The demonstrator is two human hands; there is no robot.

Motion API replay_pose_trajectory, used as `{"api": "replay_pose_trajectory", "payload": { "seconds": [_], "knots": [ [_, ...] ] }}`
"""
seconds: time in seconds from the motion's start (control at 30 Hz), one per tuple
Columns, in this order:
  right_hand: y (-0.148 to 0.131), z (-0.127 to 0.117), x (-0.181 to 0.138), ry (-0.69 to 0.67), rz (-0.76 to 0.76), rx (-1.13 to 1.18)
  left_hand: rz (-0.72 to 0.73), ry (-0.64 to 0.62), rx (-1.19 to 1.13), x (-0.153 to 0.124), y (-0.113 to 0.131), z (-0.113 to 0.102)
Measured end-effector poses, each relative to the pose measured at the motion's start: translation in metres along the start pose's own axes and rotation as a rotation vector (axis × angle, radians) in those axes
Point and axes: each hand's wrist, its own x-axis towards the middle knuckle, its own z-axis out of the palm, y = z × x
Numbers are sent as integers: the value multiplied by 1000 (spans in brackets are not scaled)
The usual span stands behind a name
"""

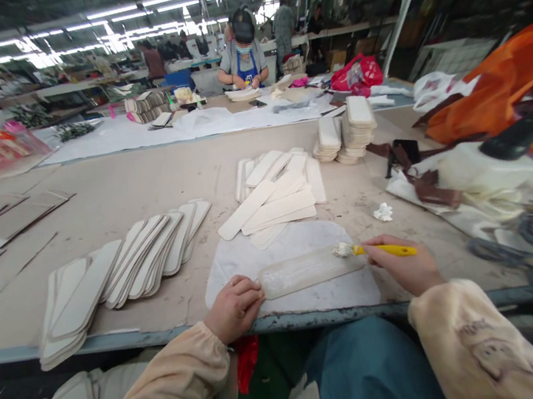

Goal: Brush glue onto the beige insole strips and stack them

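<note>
A long pale strip with rounded ends (308, 270) lies on a white sheet (235, 258) at the table's front edge, with a wet-looking white smear along it. At the strip's left end my left hand (236, 307) grips its edge, fingers closed together. My right hand (406, 265) is closed around the yellow handle of a brush (386, 250). The white-coated bristles touch the strip near its right end. Just beyond the sheet lies a loose pile of similar pale strips (272, 202).
Fanned pale strips (148, 255) lie to the left, and upright stacks (356, 128) stand at the back right. A crumpled white scrap (382, 211), a white plastic container (485, 175) and an orange bag (506, 87) are on the right. A co-worker (244, 61) sits opposite.
</note>
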Motion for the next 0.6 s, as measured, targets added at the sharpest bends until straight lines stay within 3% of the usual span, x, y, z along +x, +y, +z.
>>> {"api": "replay_pose_trajectory", "payload": {
  "seconds": [0.17, 0.3, 0.47, 0.6],
  "knots": [
    [17, -16, 0, 111, 19, 283, -21, 7, -22, -3, 2, 0],
    [25, -15, 3, 133, 18, 340, -24, 2, -10, -1, 2, -1],
    [27, -13, 5, -44, 5, 173, -30, 17, 8, 0, 8, -1],
    [39, -25, 9, 51, -9, 54, -87, 17, -33, 1, 11, -2]
  ]
}}
